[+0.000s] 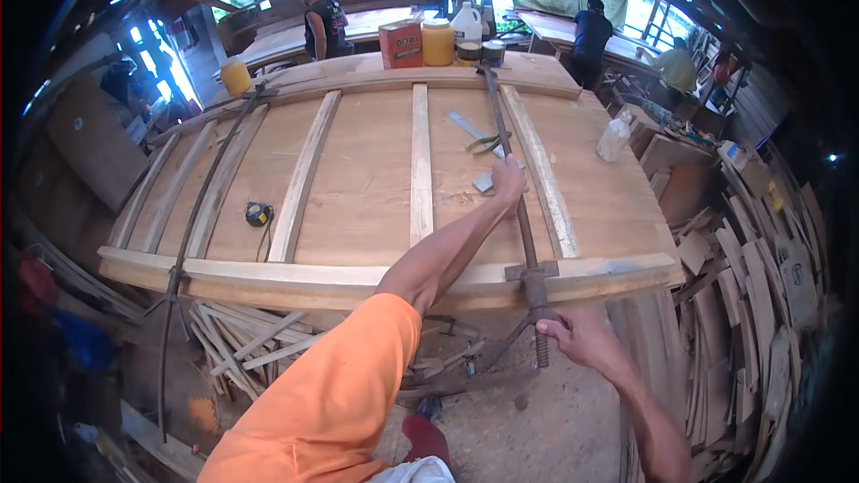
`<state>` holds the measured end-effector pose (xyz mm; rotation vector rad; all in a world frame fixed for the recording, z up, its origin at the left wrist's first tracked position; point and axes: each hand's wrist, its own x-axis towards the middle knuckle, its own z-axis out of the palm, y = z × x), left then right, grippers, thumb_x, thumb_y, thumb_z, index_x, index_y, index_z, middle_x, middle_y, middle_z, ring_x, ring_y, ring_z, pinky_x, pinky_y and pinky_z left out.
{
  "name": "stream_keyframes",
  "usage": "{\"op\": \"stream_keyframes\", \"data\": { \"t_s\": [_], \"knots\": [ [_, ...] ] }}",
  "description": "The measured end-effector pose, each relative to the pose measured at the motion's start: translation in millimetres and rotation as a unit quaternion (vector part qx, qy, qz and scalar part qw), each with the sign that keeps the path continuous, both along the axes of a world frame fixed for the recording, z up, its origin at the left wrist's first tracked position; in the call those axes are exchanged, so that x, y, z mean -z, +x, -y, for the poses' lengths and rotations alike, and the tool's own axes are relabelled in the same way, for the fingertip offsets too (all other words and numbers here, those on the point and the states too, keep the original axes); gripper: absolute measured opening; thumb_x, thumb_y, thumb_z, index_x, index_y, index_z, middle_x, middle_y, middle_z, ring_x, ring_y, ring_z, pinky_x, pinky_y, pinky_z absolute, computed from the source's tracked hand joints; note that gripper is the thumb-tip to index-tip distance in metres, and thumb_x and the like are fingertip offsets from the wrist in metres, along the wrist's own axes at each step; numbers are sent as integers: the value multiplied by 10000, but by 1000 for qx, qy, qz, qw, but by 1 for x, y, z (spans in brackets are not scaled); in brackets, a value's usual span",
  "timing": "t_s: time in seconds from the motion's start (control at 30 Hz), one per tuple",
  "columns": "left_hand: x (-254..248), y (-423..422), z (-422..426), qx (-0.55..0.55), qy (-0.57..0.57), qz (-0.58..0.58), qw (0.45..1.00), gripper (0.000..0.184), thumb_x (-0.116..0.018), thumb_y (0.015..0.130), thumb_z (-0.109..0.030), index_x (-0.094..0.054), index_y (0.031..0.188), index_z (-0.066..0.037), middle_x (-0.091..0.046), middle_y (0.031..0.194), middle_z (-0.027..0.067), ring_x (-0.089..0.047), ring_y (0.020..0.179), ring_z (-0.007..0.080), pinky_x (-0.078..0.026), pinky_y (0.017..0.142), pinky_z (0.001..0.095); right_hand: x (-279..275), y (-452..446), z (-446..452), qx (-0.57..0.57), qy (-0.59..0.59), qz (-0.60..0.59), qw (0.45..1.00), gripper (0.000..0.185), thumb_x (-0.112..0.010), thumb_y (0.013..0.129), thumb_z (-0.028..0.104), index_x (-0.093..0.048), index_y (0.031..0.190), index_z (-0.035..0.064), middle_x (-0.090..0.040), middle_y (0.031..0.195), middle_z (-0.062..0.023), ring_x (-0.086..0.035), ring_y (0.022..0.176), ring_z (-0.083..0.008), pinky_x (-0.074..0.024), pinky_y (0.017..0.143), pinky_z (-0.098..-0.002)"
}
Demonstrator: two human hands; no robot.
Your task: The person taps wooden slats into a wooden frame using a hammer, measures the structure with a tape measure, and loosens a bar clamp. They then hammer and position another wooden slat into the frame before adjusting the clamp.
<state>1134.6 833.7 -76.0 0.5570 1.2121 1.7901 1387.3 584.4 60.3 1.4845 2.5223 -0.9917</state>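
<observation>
A wooden frame with several crosspieces [420,161] lies on a plywood panel. One long bar clamp [524,231] spans it from the far rail to the front rail [447,273]. My left hand [510,183] reaches across the frame, its fingers wrapped round that clamp's bar. At the near end, my right hand [582,337] is closed on the clamp's screw handle, just below the jaw, with the threaded screw [541,353] hanging beneath. Beside my left hand lie a metal square [470,127] and a small grey block [484,182].
A second bar clamp [201,192] crosses the frame's left side, near a tape measure [259,214]. Containers, including a white jug [467,23] and red box [400,44], stand at the back. Scrap wood [752,304] piles up at right. Several people work behind.
</observation>
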Motion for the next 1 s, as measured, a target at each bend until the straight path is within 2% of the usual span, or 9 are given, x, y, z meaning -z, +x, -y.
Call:
{"op": "stream_keyframes", "data": {
  "t_s": [0.17,0.33,0.5,0.57,0.63,0.7,0.73,0.87,1.0],
  "knots": [
    [12,-13,-8,-13,1,39,999,407,-454,1095,-320,-548,829,-26,-561,668,66,-546,488,167,-455,428,363,-7,-11,13,-45,103,-30,993,398,-693,1013,312,-676,952,-80,-646,811,-331,-641,825,-525,-494,749,-569],
    [22,-33,-8,-65,-109,-268,955,609,-441,1063,-492,-708,966,47,-754,921,245,-716,947,479,-536,808,566,-35,-25,35,-57,-14,-79,995,447,-629,1052,350,-611,1028,-97,-674,837,-331,-693,858,-491,-512,782,-568],
    [6,-19,-2,-24,-53,-81,995,382,-458,1048,-259,-525,717,-81,-517,609,44,-522,481,180,-419,418,355,-78,-16,76,3,-200,-161,967,505,-531,1095,385,-579,1145,-115,-685,905,-344,-727,925,-434,-515,871,-542],
    [1,-14,6,-48,-75,-126,988,364,-470,1050,-230,-520,737,-52,-530,634,55,-533,482,187,-437,410,343,-33,-13,106,41,348,-139,926,479,-496,1106,355,-600,1198,-103,-694,961,-337,-724,966,-418,-507,927,-524],
    [14,-19,-6,-38,-77,-124,989,372,-468,1058,-240,-549,762,-28,-568,663,79,-568,502,198,-463,422,349,9,-36,157,63,131,-230,962,416,-493,1107,302,-646,1242,-60,-707,1004,-317,-721,959,-418,-537,922,-489],
    [13,-17,0,-26,-76,-122,989,387,-467,1065,-249,-579,787,-4,-606,692,104,-602,523,210,-489,435,356,4,-26,156,-278,-303,-106,905,324,-516,1093,224,-681,1216,-26,-713,1007,-291,-720,958,-421,-560,867,-432],
    [10,-15,0,-37,-101,-143,984,406,-468,1069,-263,-600,805,15,-627,709,122,-625,542,218,-507,449,361,-4,-15,158,-275,-303,-107,906,324,-516,1093,224,-681,1216,-26,-713,1007,-291,-720,958,-421,-560,867,-432],
    [-6,-12,11,-47,-131,-180,974,451,-472,1080,-298,-638,834,41,-650,704,137,-652,562,231,-524,472,375,-2,53,152,316,-97,-357,873,333,-515,1102,279,-700,1069,5,-737,969,-158,-715,934,-248,-535,775,-384],
    [0,-14,8,-49,-113,-202,972,444,-489,1056,-297,-654,918,91,-695,722,191,-711,583,310,-554,538,449,65,33,104,444,110,-463,759,390,-517,1116,328,-725,1071,1,-720,1000,-95,-658,976,-158,-512,859,-345]
  ]
}}
